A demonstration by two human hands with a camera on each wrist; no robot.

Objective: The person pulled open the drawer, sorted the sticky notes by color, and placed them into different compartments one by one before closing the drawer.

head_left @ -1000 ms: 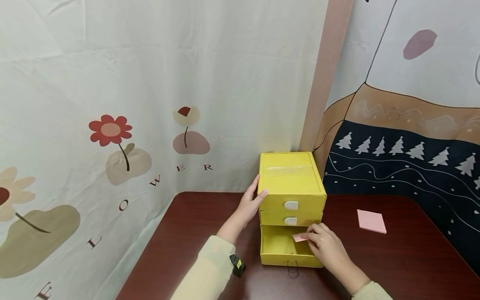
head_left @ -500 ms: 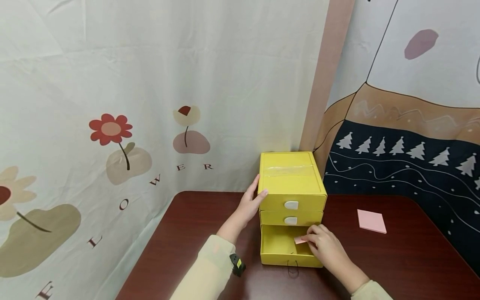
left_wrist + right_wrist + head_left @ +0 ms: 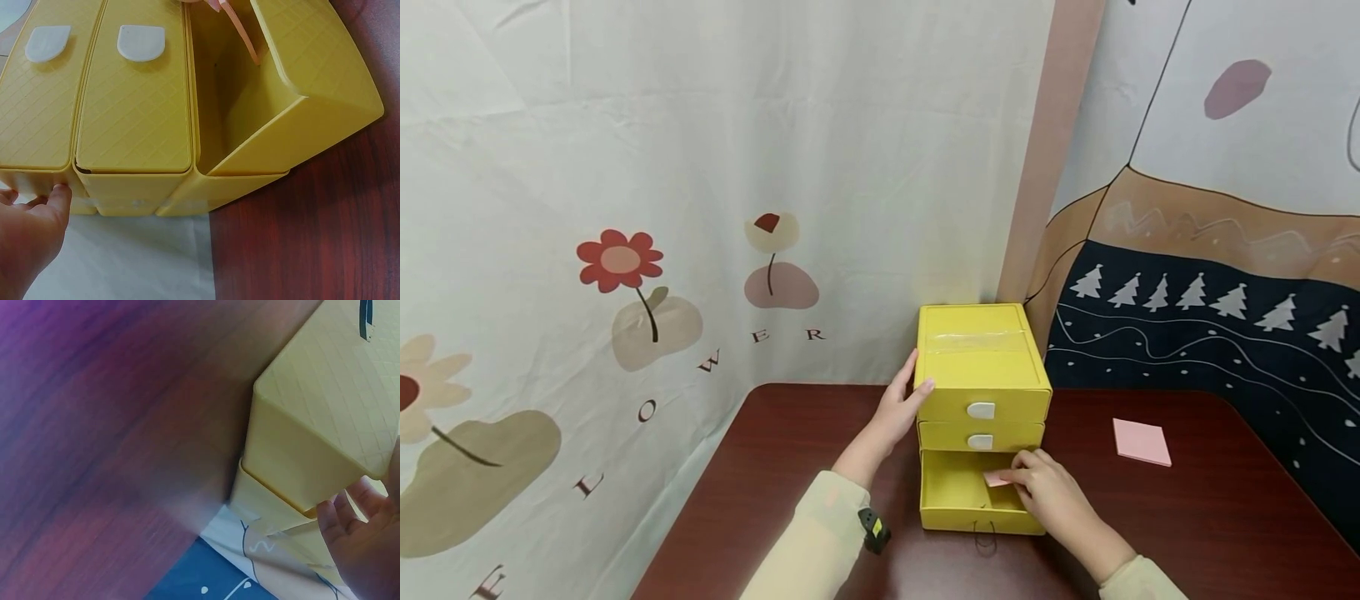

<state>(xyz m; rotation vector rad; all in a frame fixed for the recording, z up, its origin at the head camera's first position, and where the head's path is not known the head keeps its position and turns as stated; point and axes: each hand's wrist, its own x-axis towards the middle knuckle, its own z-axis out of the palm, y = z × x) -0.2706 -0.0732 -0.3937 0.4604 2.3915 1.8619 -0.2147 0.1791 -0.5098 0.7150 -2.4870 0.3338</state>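
Note:
A yellow drawer box [image 3: 973, 342] stands on the table, its bottom drawer [image 3: 951, 520] pulled out and the two upper ones closed. Along the box's left side lie the fingers of my left hand [image 3: 895, 417], with the thumb near the front top corner; the left wrist view shows this hand [image 3: 34, 234] touching the side wall. Over the right part of the drawer, my right hand [image 3: 1052, 487] pinches a thin pink sticky-note pad [image 3: 995, 478]. From the left wrist, the pad [image 3: 240, 31] appears edge-on inside the drawer. My fingers partly cover it.
A second pink sticky-note pad [image 3: 1141, 442] lies on the dark red table [image 3: 1210, 517], right of the box. A thin dark loop [image 3: 985, 537] hangs from the drawer front. White tabs [image 3: 981, 410] mark the upper drawers. A printed curtain [image 3: 850, 167] hangs behind.
The pink pad in my right hand has shifted very slightly inside the drawer. My left hand and the box keep their places.

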